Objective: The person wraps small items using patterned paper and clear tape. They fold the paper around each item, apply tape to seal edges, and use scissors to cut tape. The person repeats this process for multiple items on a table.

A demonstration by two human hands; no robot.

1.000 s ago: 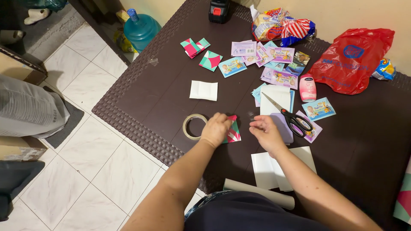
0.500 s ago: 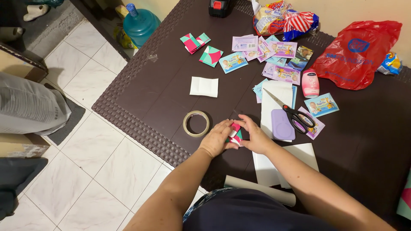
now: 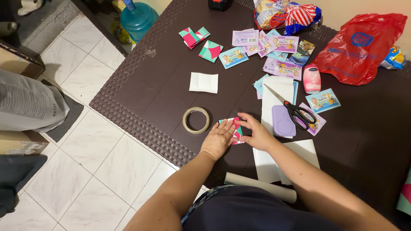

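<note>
Small folded packet (image 3: pixel 236 130), pink, teal and white pattern, flat on dark table (image 3: pixel 171 94) beside tape roll (image 3: pixel 196 120). Left hand (image 3: pixel 219 139) flat, pressing it; right hand (image 3: pixel 255 132) half-curled, fingers touching it.

Both hands lie flat on a small folded packet (image 3: pixel 235 130) of pink, teal and white paper on the dark brown table (image 3: pixel 171 94). Left hand (image 3: pixel 219 139) covers its left part, palm down; right hand (image 3: pixel 256 133) presses its right edge. Tape roll (image 3: pixel 196 120) sits just left of the left hand. Scissors (image 3: pixel 295 112) rest on white paper (image 3: pixel 274 96) beside a lilac pad (image 3: pixel 283 121), right of the hands.
</note>
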